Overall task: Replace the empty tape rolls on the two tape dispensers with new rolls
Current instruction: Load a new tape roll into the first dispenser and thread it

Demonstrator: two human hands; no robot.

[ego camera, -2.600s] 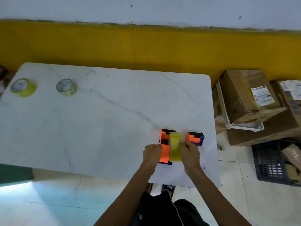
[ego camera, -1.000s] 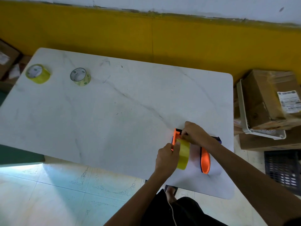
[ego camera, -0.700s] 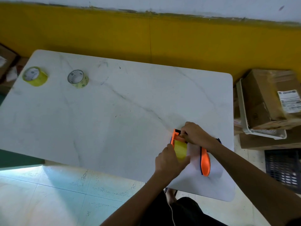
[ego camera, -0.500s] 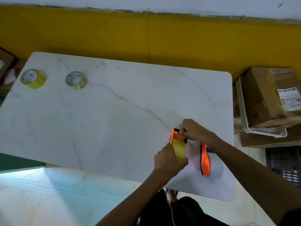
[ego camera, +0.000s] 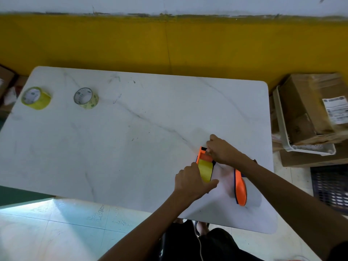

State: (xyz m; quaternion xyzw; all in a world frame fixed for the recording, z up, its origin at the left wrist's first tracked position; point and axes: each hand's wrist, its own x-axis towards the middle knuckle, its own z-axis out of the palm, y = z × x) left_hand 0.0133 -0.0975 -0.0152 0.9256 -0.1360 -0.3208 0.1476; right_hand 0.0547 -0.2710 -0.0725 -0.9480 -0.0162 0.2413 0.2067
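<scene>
An orange tape dispenser (ego camera: 203, 154) lies near the front right of the white marble table (ego camera: 131, 138), with a yellow tape roll (ego camera: 205, 169) seated in it. My left hand (ego camera: 192, 182) grips the roll and the dispenser's body from the near side. My right hand (ego camera: 220, 149) pinches at the dispenser's far end, where the tape strip meets the orange front. A second orange dispenser (ego camera: 240, 187) lies on its side just to the right, partly under my right forearm. Two more tape rolls, one yellow (ego camera: 36, 98) and one paler (ego camera: 86, 98), stand at the far left.
Cardboard boxes (ego camera: 310, 108) and a white basket (ego camera: 293, 146) are stacked on the floor right of the table, with a dark crate (ego camera: 331, 185) below them. A yellow wall runs behind. More boxes show at the far left edge.
The yellow roll has gone from tilted at the dispenser's side to lying inside its frame. My right hand has stayed at the dispenser's far end while my left hand closed round the roll.
</scene>
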